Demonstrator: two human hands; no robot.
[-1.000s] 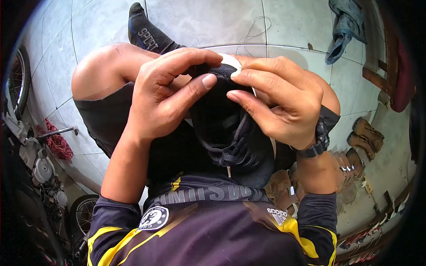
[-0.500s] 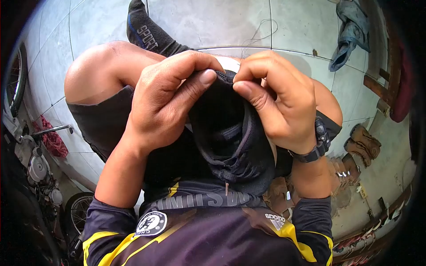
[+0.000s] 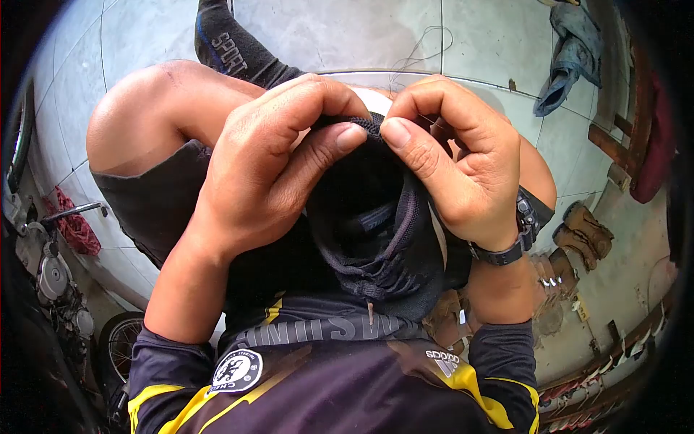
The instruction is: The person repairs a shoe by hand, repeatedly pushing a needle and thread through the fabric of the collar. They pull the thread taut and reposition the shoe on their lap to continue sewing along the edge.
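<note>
A black shoe (image 3: 405,278) with dark laces lies in my lap, its opening facing up and its heel end pointing away from me. My left hand (image 3: 278,155) pinches the knitted heel edge of the collar between thumb and bent fingers. Close beside it, my right hand (image 3: 459,155) has thumb and fingers pressed together at the same edge, the thumb tip against the collar. Whether a needle or other small item sits between the fingertips cannot be made out. A black watch (image 3: 528,224) is on my right wrist.
Thin dark thread (image 3: 426,50) lies on the tiled floor (image 3: 325,36) ahead. Blue-grey cloth (image 3: 571,54) is at the upper right, with brown boots (image 3: 584,235) below it. Motorcycle parts (image 3: 54,278) and a red cloth (image 3: 76,224) stand at the left.
My right thumb has moved up along the collar edge, nearer my left thumb. The shoe's heel edge and both hands have shifted slightly. The view has moved a little.
</note>
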